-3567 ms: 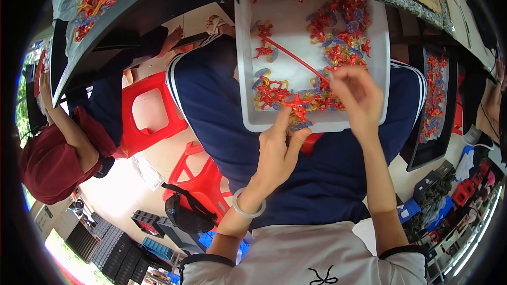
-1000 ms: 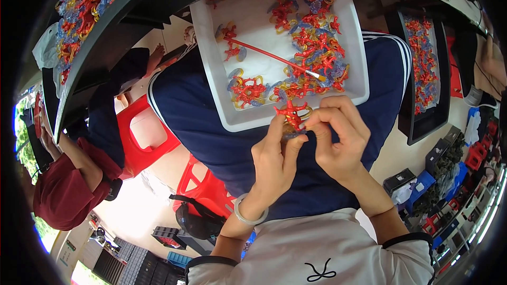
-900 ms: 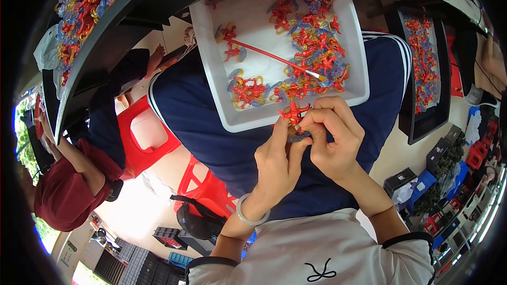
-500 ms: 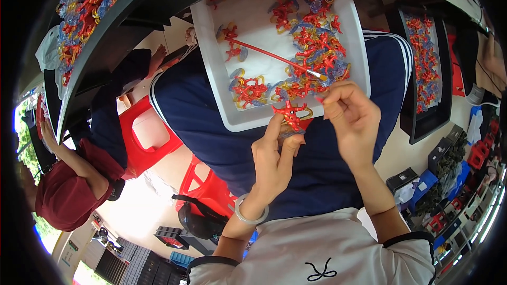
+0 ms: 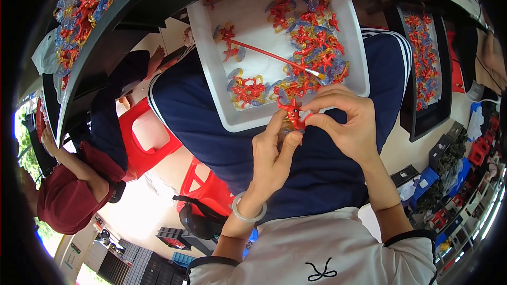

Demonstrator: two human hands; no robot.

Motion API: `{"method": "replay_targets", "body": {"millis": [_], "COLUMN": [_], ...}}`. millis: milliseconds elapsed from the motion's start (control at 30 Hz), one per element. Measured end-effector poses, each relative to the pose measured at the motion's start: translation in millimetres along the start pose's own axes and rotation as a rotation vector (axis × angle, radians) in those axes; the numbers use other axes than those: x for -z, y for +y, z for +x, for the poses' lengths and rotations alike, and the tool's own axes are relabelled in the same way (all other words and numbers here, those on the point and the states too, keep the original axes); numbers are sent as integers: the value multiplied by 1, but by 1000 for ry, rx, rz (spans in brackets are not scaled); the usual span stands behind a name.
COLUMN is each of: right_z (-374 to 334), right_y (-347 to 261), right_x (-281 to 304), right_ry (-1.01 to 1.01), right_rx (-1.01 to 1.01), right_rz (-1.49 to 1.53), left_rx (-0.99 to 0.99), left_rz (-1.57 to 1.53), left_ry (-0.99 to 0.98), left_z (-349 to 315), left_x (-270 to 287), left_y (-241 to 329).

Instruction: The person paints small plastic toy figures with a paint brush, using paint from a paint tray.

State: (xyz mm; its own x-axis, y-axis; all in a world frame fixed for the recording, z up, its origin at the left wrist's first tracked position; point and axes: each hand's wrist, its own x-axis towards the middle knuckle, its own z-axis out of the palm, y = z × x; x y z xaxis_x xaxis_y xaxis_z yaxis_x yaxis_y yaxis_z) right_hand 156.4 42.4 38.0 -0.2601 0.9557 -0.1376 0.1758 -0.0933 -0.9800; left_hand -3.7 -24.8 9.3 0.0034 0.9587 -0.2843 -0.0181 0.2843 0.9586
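Observation:
My left hand (image 5: pixel 273 157) is closed around the base of a small red figurine (image 5: pixel 290 112) with yellow and bluish see-through parts. My right hand (image 5: pixel 346 121) is closed too, thumb and forefinger pinching a small red piece (image 5: pixel 308 116) against the figurine's side. Much of that piece is hidden by the fingers. Just beyond both hands, a white tray (image 5: pixel 211 82) rests on my lap. Similar figurines (image 5: pixel 318 39) crowd its right side, with a smaller cluster (image 5: pixel 248 91) at the near left. A red-handled paintbrush (image 5: pixel 269 54) lies slantwise across the tray.
To the right stands a black tray (image 5: pixel 411 121) of more figurines. At the upper left, a dark-edged table (image 5: pixel 113 26) bears a heap of them. A person in a dark red shirt (image 5: pixel 74 192) sits at the left. Red stools (image 5: pixel 140 142) stand behind on the floor.
My right hand has moved left and brought the small red piece up to the figurine. The figurine has turned slightly in my left hand.

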Motion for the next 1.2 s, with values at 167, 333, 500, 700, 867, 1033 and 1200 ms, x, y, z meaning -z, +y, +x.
{"method": "replay_targets", "body": {"millis": [167, 333, 500, 700, 867, 1033, 1200], "right_z": [10, 7, 8, 9, 11, 9, 4], "right_y": [-4, -2, 5, 1, 0, -4, -1], "right_x": [4, -4, -7, 2, 10, 0, -11], "right_ry": [-98, -140, -116, -166, -196, -176, -55], "right_rx": [243, 214, 210, 7, -206, 252, 304], "right_rz": [-384, -284, -240, -42, 280, -237, -256], "left_rx": [35, 95, 125, 120, 93, 56, 41], "left_rz": [65, -81, -172, -235, -270, -71, -80], "left_ry": [-57, -100, -66, -103, -115, -104, -75], "left_z": [-1, -2, -1, -1, 1, 0, -1], "left_x": [6, 5, 4, 6, 7, 6, 4], "left_y": [-1, 0, 7, 8, 8, 11, 5]}}
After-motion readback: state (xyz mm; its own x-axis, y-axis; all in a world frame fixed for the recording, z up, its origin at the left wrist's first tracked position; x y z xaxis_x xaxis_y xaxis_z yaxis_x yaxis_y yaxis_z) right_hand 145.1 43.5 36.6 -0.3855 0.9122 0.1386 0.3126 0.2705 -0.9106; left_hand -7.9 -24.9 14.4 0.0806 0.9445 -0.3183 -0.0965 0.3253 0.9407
